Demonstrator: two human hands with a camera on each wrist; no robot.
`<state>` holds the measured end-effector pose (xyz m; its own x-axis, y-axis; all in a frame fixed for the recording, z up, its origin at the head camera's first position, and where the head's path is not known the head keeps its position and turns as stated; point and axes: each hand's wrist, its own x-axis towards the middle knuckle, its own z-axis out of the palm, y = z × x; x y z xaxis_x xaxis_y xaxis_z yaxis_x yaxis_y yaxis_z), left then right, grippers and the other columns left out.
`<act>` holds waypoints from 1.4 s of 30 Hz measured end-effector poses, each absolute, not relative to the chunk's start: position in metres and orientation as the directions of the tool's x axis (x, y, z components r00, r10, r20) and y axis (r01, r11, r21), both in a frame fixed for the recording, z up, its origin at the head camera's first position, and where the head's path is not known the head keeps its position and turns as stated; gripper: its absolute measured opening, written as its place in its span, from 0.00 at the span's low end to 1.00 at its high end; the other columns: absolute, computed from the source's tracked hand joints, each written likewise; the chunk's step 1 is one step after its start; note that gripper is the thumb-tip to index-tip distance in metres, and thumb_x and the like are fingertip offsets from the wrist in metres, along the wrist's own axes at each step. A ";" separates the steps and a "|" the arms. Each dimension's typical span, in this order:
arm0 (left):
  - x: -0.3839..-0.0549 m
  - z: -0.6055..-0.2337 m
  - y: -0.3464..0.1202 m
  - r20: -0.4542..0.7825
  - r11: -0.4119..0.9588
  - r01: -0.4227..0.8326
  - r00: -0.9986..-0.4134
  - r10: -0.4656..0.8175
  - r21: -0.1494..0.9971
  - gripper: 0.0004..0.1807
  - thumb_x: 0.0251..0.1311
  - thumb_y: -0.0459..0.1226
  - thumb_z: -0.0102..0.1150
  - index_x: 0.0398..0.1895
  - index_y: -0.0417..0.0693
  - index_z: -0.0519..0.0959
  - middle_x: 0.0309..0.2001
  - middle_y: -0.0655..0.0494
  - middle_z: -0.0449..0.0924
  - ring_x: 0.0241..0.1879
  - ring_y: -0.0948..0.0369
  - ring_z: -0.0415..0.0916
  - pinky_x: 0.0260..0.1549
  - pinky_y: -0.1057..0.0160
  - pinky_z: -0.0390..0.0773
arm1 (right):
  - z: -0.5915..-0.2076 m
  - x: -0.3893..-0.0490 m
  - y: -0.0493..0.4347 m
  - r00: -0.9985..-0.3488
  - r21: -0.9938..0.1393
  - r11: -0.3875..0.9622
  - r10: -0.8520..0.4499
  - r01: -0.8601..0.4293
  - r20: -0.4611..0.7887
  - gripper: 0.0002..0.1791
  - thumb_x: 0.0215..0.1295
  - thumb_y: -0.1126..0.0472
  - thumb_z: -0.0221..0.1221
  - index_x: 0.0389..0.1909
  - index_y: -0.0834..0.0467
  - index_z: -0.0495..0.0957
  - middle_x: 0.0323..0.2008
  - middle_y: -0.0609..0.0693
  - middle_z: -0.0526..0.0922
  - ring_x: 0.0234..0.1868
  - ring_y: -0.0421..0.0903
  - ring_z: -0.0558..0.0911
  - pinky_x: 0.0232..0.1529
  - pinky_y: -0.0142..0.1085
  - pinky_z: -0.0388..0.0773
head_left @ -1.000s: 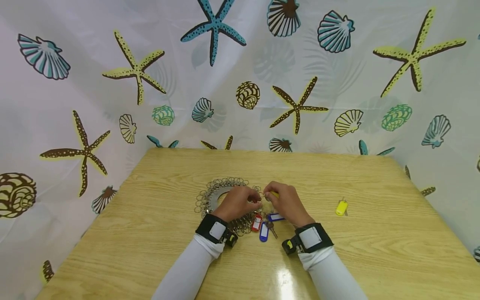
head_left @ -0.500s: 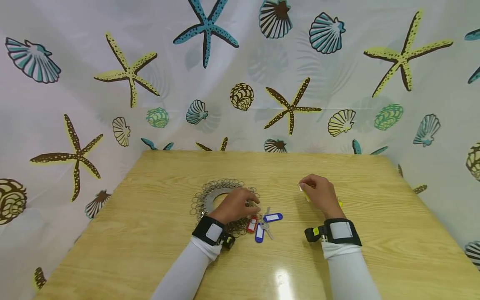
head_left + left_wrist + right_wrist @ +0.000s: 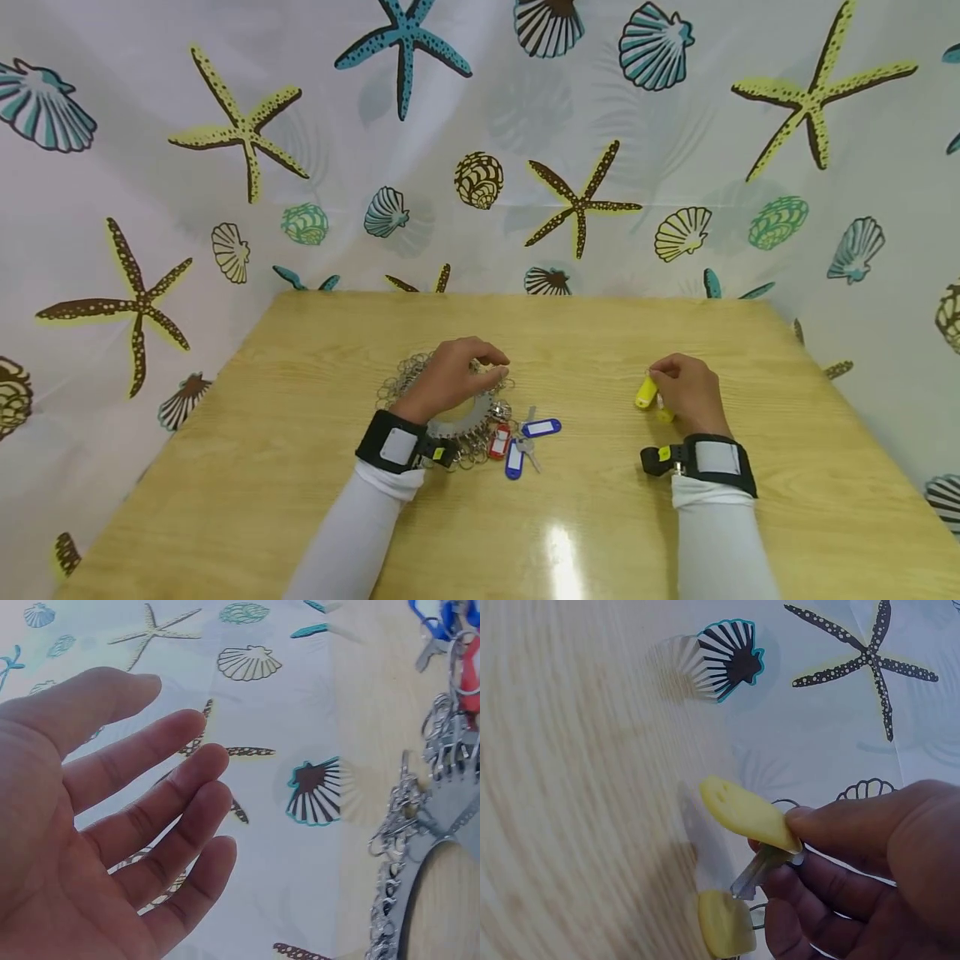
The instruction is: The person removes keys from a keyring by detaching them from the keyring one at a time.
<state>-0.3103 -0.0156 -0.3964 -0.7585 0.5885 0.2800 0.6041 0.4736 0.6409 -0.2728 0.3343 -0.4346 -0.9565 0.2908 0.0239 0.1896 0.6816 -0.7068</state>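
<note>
On the right of the table, my right hand (image 3: 688,392) pinches a yellow key tag (image 3: 647,392) by its ring end, between thumb and fingers. A key (image 3: 761,870) hangs from this tag in the right wrist view. Just below lies a second yellow key tag (image 3: 727,926), partly hidden by the hand in the head view. My left hand (image 3: 457,379) is raised over a flat grey metal ring (image 3: 480,408) edged with many small wire loops. Its fingers are loosely bent and hold nothing, as the left wrist view shows of the palm.
Beside the metal ring lie a red key tag (image 3: 499,440), a blue key tag (image 3: 542,427) and another blue key tag (image 3: 513,458) with a key (image 3: 528,452). A patterned curtain (image 3: 480,117) hangs behind the wooden table (image 3: 600,517).
My right hand has carried the yellow key tag from beside the metal ring rightward to the other yellow tag. My left hand has moved a little away from me, over the ring.
</note>
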 end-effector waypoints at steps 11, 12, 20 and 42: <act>-0.302 -0.377 -0.034 0.317 0.472 0.636 -0.743 0.590 0.611 0.10 0.65 0.39 0.60 0.47 0.49 0.83 0.45 0.57 0.82 0.45 0.59 0.78 0.48 0.55 0.77 | -0.433 -0.275 0.332 -0.957 -0.623 0.770 0.267 0.139 0.116 0.13 0.68 0.64 0.52 0.46 0.69 0.78 0.43 0.67 0.81 0.43 0.61 0.77 0.39 0.48 0.74; -0.302 -0.377 -0.035 0.319 0.473 0.638 -0.741 0.591 0.608 0.10 0.65 0.39 0.60 0.47 0.49 0.83 0.44 0.57 0.82 0.44 0.60 0.78 0.47 0.55 0.77 | -0.432 -0.276 0.331 -0.954 -0.623 0.769 0.274 0.142 0.122 0.13 0.68 0.64 0.52 0.46 0.69 0.77 0.43 0.67 0.81 0.43 0.61 0.77 0.39 0.48 0.74; -0.299 -0.376 -0.038 0.267 0.468 0.638 -0.723 0.638 0.611 0.10 0.65 0.39 0.60 0.46 0.47 0.84 0.42 0.58 0.82 0.41 0.63 0.77 0.43 0.58 0.78 | -0.414 -0.280 0.284 -0.961 -0.583 0.808 0.087 -0.085 0.261 0.09 0.67 0.65 0.56 0.44 0.66 0.80 0.40 0.63 0.83 0.38 0.56 0.80 0.38 0.49 0.76; -0.296 -0.384 -0.045 -0.099 0.592 0.557 -0.674 0.732 0.582 0.20 0.66 0.45 0.58 0.58 0.48 0.78 0.47 0.56 0.82 0.46 0.62 0.79 0.45 0.61 0.77 | -0.429 -0.279 0.184 -0.916 -0.523 0.775 -0.401 -0.354 0.026 0.04 0.62 0.64 0.63 0.28 0.55 0.81 0.34 0.49 0.82 0.38 0.48 0.79 0.39 0.44 0.75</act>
<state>-0.2959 -0.0450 -0.3839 -0.6742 0.7318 -0.0991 0.5573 0.5922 0.5820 -0.2794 0.1838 -0.4292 -0.9159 -0.4006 0.0261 -0.3541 0.7754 -0.5229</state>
